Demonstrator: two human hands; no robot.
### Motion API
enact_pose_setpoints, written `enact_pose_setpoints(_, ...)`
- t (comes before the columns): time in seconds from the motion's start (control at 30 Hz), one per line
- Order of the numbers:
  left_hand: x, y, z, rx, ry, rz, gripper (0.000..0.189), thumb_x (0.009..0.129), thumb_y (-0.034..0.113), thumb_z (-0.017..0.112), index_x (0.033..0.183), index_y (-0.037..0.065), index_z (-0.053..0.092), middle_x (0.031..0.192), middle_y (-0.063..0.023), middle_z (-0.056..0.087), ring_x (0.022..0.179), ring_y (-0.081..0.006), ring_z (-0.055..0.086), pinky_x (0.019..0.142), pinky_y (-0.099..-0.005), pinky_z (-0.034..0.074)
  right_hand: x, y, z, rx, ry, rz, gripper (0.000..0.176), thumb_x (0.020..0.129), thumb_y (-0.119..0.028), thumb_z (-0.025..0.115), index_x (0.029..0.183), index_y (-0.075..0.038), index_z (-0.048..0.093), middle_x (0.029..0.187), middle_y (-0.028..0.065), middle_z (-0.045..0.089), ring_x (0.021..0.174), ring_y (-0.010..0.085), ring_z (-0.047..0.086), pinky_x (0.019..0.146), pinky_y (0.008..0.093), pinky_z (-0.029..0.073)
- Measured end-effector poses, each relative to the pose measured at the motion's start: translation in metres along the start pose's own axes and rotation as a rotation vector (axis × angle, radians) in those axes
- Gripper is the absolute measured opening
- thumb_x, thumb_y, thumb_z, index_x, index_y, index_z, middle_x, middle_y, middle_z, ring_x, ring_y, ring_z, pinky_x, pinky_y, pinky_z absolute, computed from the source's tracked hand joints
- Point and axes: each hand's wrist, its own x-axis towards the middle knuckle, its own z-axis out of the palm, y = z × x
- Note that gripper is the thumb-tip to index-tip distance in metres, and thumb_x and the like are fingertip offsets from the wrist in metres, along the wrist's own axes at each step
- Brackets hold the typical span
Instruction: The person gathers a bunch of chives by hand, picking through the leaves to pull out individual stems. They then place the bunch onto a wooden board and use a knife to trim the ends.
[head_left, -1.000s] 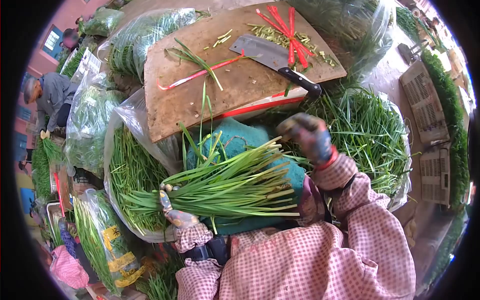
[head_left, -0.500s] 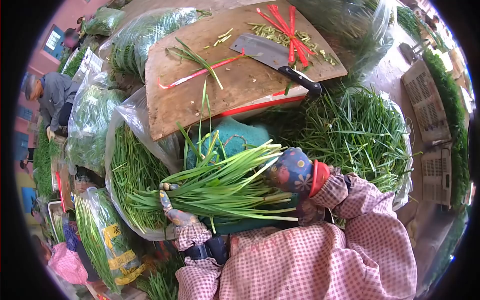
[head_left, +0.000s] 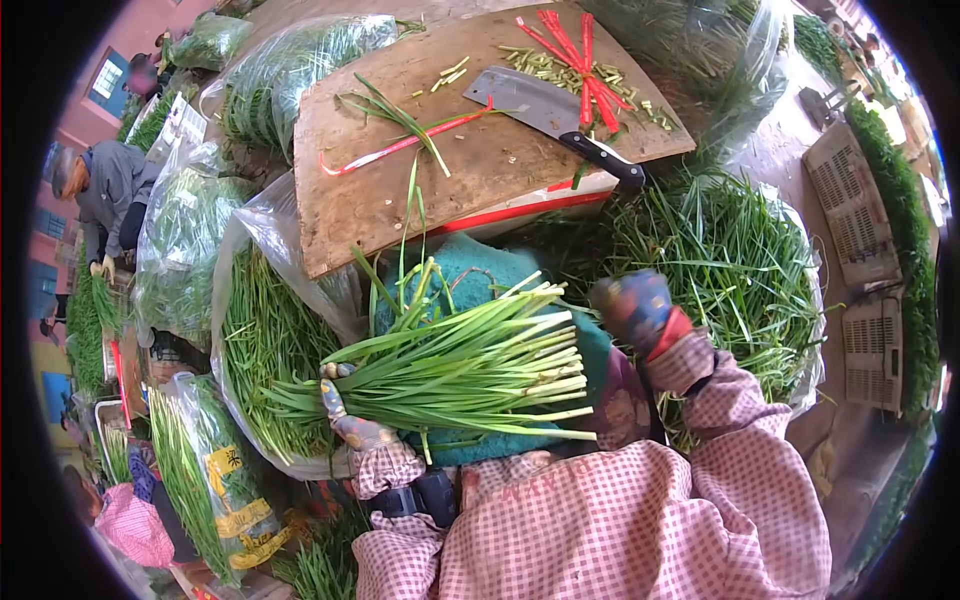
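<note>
A loose bunch of long green stalks (head_left: pixel 470 375) lies across my lap over a teal cloth (head_left: pixel 470 270), pale cut ends to the right. My left hand (head_left: pixel 345 410), in a patterned glove, is closed round its leafy left part. Beyond the cut ends, apart from the bunch, is my right hand (head_left: pixel 635 308) in a blue flowered glove. Motion blurs its fingers, and whether they hold anything is unclear. A cleaver (head_left: pixel 540 108) rests on the wooden board (head_left: pixel 370 205) with red ties (head_left: pixel 583 70), cut stem pieces and a few loose stalks.
An open bag of greens (head_left: pixel 265 345) stands left of my lap, and a large heap of greens (head_left: pixel 720 270) lies at the right. Plastic crates (head_left: pixel 850 200) line the far right. At the left, a person in grey (head_left: pixel 115 190) bends over more greens.
My right hand has moved right and slightly up, off the stem ends, which now show fanned out. My left hand has stayed on the bunch. The person in grey has moved their hands.
</note>
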Motion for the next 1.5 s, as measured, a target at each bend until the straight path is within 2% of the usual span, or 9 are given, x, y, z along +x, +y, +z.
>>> enact_pose_setpoints(0.23,-0.003,-0.006,0.007,0.071,-0.122,0.006,0.027,0.087,0.027,0.042,0.106,0.01,0.049,0.095,0.001,0.052,0.095,-0.0212,0.047,0.089,-0.0438,0.038,-0.013,-0.02,-0.068,0.749,0.195,-0.275,0.024,0.067,-0.019,0.063,0.088,-0.008,0.06,0.065,0.0085,0.056,0.059,0.0274,0.055,0.052,0.0372,0.043)
enact_pose_setpoints(0.47,-0.008,-0.002,0.016,-0.147,0.079,-0.025,0.022,0.086,0.021,0.044,0.105,0.013,0.052,0.094,0.0004,0.057,0.098,-0.023,0.048,0.09,-0.0467,0.038,0.011,-0.069,-0.05,0.313,-0.023,-0.503,0.029,0.072,-0.02,0.056,0.098,-0.009,0.056,0.069,0.0085,0.056,0.061,0.0259,0.054,0.05,0.0363,0.042)
enact_pose_setpoints(0.6,-0.004,-0.001,0.001,-0.109,-0.15,-0.034,0.024,0.087,0.019,0.042,0.106,0.015,0.055,0.096,0.0001,0.058,0.1,-0.0221,0.048,0.093,-0.0475,0.034,0.018,-0.069,-0.05,0.426,-0.255,-0.374,0.028,0.07,-0.018,0.056,0.096,-0.008,0.057,0.074,0.0118,0.056,0.067,0.0298,0.055,0.056,0.0389,0.044)
enact_pose_setpoints(0.67,0.002,-0.001,-0.005,-0.124,-0.077,0.02,0.024,0.086,0.018,0.043,0.108,0.015,0.053,0.096,0.001,0.058,0.098,-0.0224,0.049,0.092,-0.0491,0.035,0.012,-0.065,-0.034,0.602,0.17,-0.494,0.023,0.069,-0.018,0.058,0.09,-0.008,0.059,0.074,0.0114,0.058,0.067,0.0292,0.056,0.059,0.0365,0.046)
enact_pose_setpoints(0.8,0.005,0.002,-0.003,-0.16,-0.198,-0.029,0.025,0.086,0.018,0.043,0.11,0.015,0.052,0.096,0.002,0.058,0.096,-0.0226,0.05,0.091,-0.0496,0.036,0.003,-0.049,-0.028,0.848,-0.227,-0.294,0.022,0.065,-0.015,0.062,0.086,-0.009,0.06,0.075,0.0086,0.059,0.068,0.0277,0.057,0.061,0.0367,0.046)
enact_pose_setpoints(1.0,-0.001,0.0,0.013,-0.061,-0.032,0.051,0.022,0.086,0.013,0.042,0.106,0.013,0.052,0.093,0.0019,0.059,0.082,-0.0138,0.055,0.088,-0.0453,0.04,0.002,-0.055,-0.049,0.618,0.057,-0.448,0.026,0.071,-0.016,0.055,0.097,-0.01,0.057,0.079,0.0125,0.058,0.071,0.0289,0.056,0.061,0.0379,0.046)
enact_pose_setpoints(1.07,0.001,-0.001,0.009,-0.008,-0.241,0.051,0.025,0.087,0.016,0.04,0.11,0.013,0.051,0.097,0.0019,0.058,0.093,-0.0171,0.052,0.094,-0.0459,0.035,0.002,-0.065,-0.046,0.454,0.122,-0.449,0.033,0.069,-0.016,0.056,0.102,-0.012,0.053,0.068,0.0101,0.053,0.059,0.027,0.053,0.049,0.0371,0.042)
enact_pose_setpoints(1.1,0.001,0.0,0.007,-0.006,-0.241,0.053,0.025,0.087,0.016,0.04,0.11,0.013,0.051,0.097,0.0019,0.058,0.093,-0.0171,0.052,0.094,-0.0459,0.035,-0.001,-0.068,-0.041,0.302,-0.069,-0.464,0.031,0.073,-0.017,0.052,0.103,-0.009,0.052,0.066,0.0099,0.052,0.059,0.0265,0.053,0.048,0.0364,0.042)
enact_pose_setpoints(1.5,-0.009,0.006,0.029,-0.093,-0.248,-0.035,0.037,0.084,0.014,0.046,0.12,0.013,0.042,0.083,0.004,0.056,0.081,-0.0105,0.053,0.095,-0.0457,0.033,0.002,-0.066,-0.042,0.21,0.136,-0.594,0.023,0.07,-0.022,0.056,0.09,-0.01,0.055,0.052,0.0019,0.05,0.045,0.02,0.051,0.037,0.0325,0.038)
